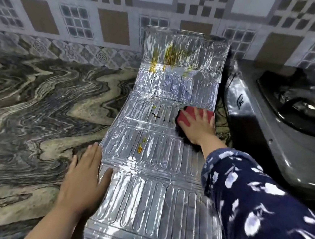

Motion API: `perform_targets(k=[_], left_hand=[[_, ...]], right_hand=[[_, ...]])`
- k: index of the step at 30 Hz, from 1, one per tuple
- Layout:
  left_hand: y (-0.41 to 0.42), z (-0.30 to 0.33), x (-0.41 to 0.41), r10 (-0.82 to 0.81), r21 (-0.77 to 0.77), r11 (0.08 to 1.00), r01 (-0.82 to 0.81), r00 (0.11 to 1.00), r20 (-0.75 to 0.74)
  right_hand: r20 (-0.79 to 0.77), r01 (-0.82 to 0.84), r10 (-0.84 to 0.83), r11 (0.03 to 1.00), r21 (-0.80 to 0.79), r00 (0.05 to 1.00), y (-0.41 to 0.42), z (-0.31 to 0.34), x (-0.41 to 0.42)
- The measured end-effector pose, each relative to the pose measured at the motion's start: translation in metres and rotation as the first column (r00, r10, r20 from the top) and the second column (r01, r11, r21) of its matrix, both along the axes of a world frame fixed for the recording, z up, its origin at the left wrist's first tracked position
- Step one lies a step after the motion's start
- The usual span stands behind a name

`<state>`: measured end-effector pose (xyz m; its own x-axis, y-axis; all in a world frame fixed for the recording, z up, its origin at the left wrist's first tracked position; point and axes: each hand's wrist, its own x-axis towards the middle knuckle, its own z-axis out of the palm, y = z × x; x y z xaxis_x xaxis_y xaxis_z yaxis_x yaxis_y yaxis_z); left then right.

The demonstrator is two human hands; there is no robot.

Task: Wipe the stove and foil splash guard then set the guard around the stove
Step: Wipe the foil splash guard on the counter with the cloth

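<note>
The left hand point(84, 174) is laid flat and open, fingers spread, on the near left edge of the ribbed silver foil splash guard point(152, 194), partly on the swirled grey-and-beige marble table point(31, 109). The guard is spread lengthwise on the table, its far panels tilted up against the patterned tiled wall point(111, 23). Yellow and dark stains are noted on several panels. Further on, the right hand point(199, 126), in a navy printed sleeve point(256, 198), is pressed palm-down on a red sponge point(191, 114) at the guard's right edge. The steel gas stove point(277, 117) stands just beside it, at right.
</note>
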<state>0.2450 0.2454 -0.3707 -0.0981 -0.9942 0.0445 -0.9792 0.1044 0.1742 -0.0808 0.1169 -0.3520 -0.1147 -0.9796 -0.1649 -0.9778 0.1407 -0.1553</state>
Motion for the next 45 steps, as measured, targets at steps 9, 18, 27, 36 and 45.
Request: perform_targets(k=[9,18,27,36,45], left_hand=[[0.000,-0.002,-0.001,-0.014,0.004,1.000,0.014,0.999,0.034],[0.012,0.002,0.004,-0.014,0.032,0.999,0.013,0.999,0.044],[0.046,0.005,0.031,-0.041,0.063,0.997,0.037,0.998,0.050],[0.035,0.015,0.007,0.228,0.117,0.967,-0.228,0.974,0.014],[0.038,0.002,0.004,0.260,0.018,0.965,-0.260,0.965,-0.014]], right_hand=[[0.222,-0.123,0.138,0.989,-0.080,0.965,0.003,0.008,0.062],[0.122,-0.331,0.336,0.942,-0.057,0.934,0.088,0.000,0.096],[0.150,-0.486,0.492,0.871,-0.075,0.858,0.142,-0.001,0.116],[0.141,-0.607,0.599,0.795,0.017,0.788,0.154,0.003,0.118],[0.021,-0.724,0.725,0.688,-0.047,0.688,0.078,-0.001,0.154]])
